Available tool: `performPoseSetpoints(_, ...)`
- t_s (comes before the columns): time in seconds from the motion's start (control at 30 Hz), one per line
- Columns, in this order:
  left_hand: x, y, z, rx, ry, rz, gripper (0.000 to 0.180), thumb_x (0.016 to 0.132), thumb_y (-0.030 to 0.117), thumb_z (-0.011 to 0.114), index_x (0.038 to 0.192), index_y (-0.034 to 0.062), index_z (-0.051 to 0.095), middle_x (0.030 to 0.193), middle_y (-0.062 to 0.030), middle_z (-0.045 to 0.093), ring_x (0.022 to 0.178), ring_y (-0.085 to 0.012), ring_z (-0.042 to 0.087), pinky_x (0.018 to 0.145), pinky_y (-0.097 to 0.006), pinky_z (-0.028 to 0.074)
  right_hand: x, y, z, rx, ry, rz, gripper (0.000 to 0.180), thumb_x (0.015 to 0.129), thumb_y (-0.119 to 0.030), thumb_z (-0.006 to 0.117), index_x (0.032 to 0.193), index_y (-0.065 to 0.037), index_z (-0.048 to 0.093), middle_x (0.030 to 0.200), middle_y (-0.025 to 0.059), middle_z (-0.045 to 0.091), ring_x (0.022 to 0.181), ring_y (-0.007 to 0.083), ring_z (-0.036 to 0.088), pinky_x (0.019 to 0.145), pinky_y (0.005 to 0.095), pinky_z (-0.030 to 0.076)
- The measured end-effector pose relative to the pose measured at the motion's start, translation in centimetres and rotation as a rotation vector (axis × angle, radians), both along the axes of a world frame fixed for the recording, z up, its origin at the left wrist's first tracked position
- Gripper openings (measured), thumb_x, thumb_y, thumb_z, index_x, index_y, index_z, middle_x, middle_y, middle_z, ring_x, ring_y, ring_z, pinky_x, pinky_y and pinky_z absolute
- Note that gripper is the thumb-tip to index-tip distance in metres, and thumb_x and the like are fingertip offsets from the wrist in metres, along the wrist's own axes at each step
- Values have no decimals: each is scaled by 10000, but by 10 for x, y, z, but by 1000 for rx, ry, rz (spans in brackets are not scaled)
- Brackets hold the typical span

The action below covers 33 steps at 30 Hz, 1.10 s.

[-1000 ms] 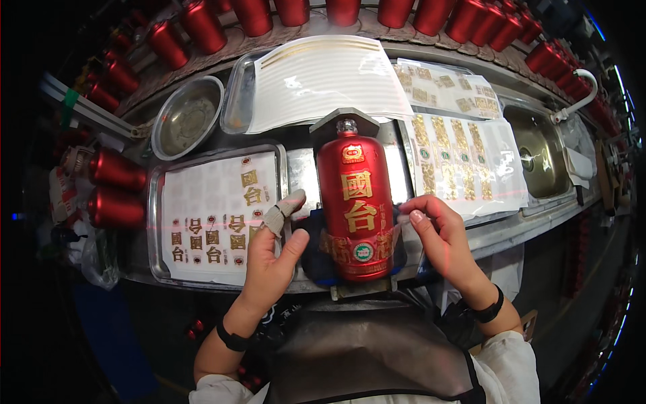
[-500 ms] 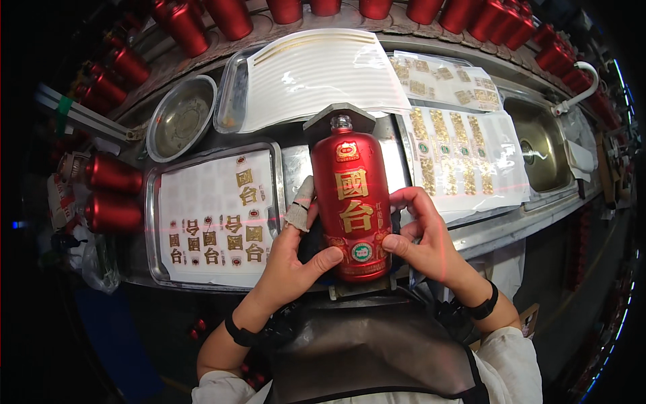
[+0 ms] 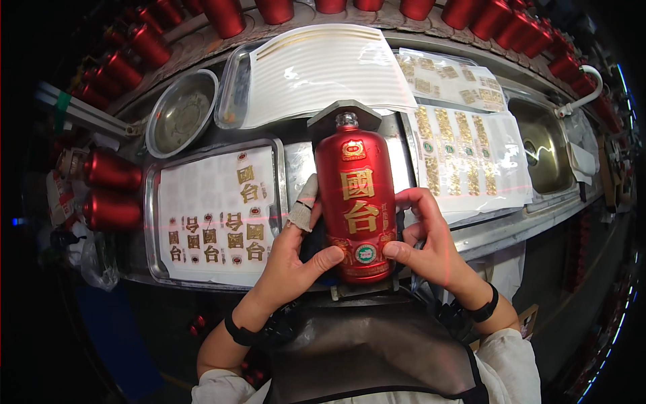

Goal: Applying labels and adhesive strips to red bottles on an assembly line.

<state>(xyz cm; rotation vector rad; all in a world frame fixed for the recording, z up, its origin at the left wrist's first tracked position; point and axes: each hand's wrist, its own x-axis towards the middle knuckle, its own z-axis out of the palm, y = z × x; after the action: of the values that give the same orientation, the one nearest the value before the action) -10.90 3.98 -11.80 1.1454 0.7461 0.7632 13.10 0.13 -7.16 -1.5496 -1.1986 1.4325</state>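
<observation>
A glossy red bottle [image 3: 355,161] with gold lettering, a crest and a small green-and-white round emblem lies on its back before me, its clear glass neck pointing away. The neck rests at a grey angular support [image 3: 377,121]. My left hand [image 3: 296,252] grips the bottle's lower left side, thumb pressed on the front, a cloth finger cover on one finger. From the lower right, my right hand [image 3: 427,239] holds it the same way, thumb beside the round emblem. Fingers behind the bottle are partly hidden.
Left of the bottle, a metal tray [image 3: 153,222] carries a sheet of gold-and-black decals. White striped sheets [image 3: 323,74] lie behind, gold decal sheets [image 3: 464,155] to the right. A metal bowl [image 3: 180,114], a sink [image 3: 538,145] and several red bottles [image 3: 111,172] surround the bench.
Both hands keep their hold on the bottle. In the picture, the bottle and the whole bench have shifted very slightly to the right.
</observation>
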Motion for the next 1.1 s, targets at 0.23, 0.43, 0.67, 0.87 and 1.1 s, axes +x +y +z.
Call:
performPoseSetpoints(0.23,1,1,-1,-12,-61,6,919,907,233,725,1551,-33,126,1608,-179,198,1477,-256,234,1202,-372,173,1,1,1,1,13,20,726,772,-355,845,1298,-43,452,1205,71,503,753,14,442,584,175,391)
performPoseSetpoints(0.43,7,-3,2,8,-7,20,906,921,247,711,1553,-29,125,1578,-187,270,1452,-247,293,1184,-363,215,0,0,-8,10,69,-23,638,820,-295,804,1286,-38,452,1206,85,511,640,-2,425,534,166,374)
performPoseSetpoints(0.67,8,-1,9,-8,-14,30,889,928,246,703,1555,-24,133,1555,-192,319,1432,-245,332,1167,-353,249,-2,2,-7,20,40,-35,636,816,-309,810,1268,-28,462,1175,82,525,608,-10,415,520,163,368)
performPoseSetpoints(0.87,9,-3,5,-4,-27,46,890,932,241,697,1556,-27,121,1560,-194,312,1434,-244,328,1164,-348,248,0,2,-6,19,72,-17,637,820,-305,806,1270,-26,452,1186,92,535,593,-15,404,511,162,361)
performPoseSetpoints(1.1,11,-4,10,55,35,43,972,871,263,766,1550,-31,136,1534,-194,347,1410,-248,365,1155,-363,270,1,3,-9,36,115,-12,653,814,-309,811,1276,-27,446,1205,103,533,592,-12,395,508,169,352)
